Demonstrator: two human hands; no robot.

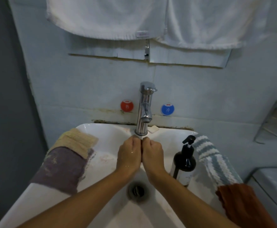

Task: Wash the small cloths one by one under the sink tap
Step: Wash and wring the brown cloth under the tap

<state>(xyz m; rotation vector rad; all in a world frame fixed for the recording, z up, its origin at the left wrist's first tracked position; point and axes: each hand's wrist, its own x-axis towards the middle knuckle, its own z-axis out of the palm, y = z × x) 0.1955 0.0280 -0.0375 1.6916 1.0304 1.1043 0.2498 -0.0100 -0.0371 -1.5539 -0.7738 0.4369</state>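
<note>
A white sink point(36, 191) under a chrome tap point(144, 111): left hand point(129, 155) and right hand point(152, 153) together, fingers curled beneath the spout; whether they hold a cloth, I cannot tell. Beige cloth point(78, 142) and purple cloth point(60, 170) lie on the left rim, striped cloth point(215, 160) and rust cloth point(243, 204) on the right.

My left hand point(129, 156) and right hand point(153, 155) meet, fingers curled, under the tap point(144, 109) above the white sink point(101, 143). Small cloths point(64, 163) drape both rims.

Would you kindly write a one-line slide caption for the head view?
Both hands, left hand and right hand, pressed together under the tap, cloths draped on both sink edges.
</note>
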